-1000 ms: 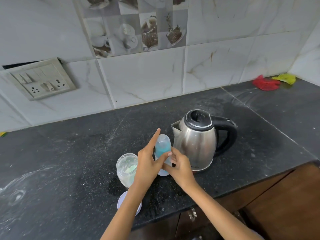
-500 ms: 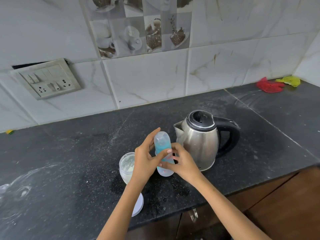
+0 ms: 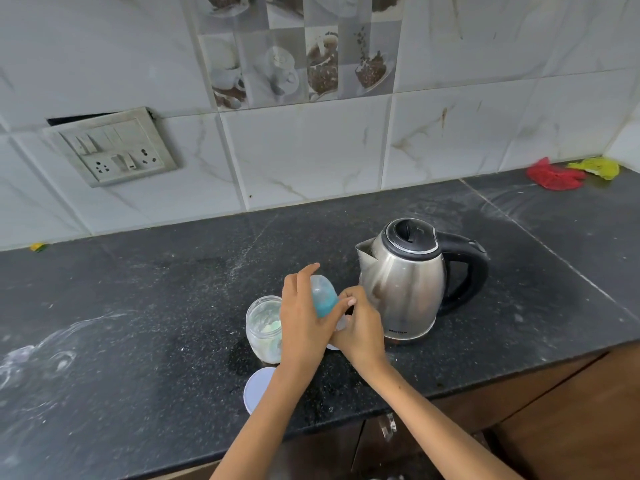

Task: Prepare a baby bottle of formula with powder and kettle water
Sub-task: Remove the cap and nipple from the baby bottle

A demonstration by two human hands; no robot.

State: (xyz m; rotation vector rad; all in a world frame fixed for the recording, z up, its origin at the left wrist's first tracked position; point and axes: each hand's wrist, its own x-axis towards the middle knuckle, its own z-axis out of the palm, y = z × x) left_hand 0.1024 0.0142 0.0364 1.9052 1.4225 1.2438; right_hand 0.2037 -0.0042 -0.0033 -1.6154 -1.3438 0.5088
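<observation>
A small baby bottle [image 3: 325, 296] with a clear cap over a teal collar stands between both hands on the black counter. My left hand [image 3: 303, 320] wraps its upper part, thumb across the teal collar. My right hand [image 3: 360, 329] grips the bottle's lower body, which is mostly hidden. Just left of the hands stands an open glass jar [image 3: 262, 327] with white powder inside. Its round white lid [image 3: 256, 389] lies flat near the counter's front edge, partly under my left forearm. A steel kettle [image 3: 405, 282] with a black lid and handle stands right of the bottle, spout toward it.
The black stone counter [image 3: 138, 323] has white powder smears at the left. A switch and socket plate [image 3: 110, 147] is on the tiled wall. Red cloth [image 3: 554, 174] and yellow cloth [image 3: 597, 167] lie at the back right corner. Brown cabinet doors sit below the counter edge.
Both hands and the bottle have stayed together; the bottle has tilted slightly and my left thumb has slid across the collar. The view has shifted a little.
</observation>
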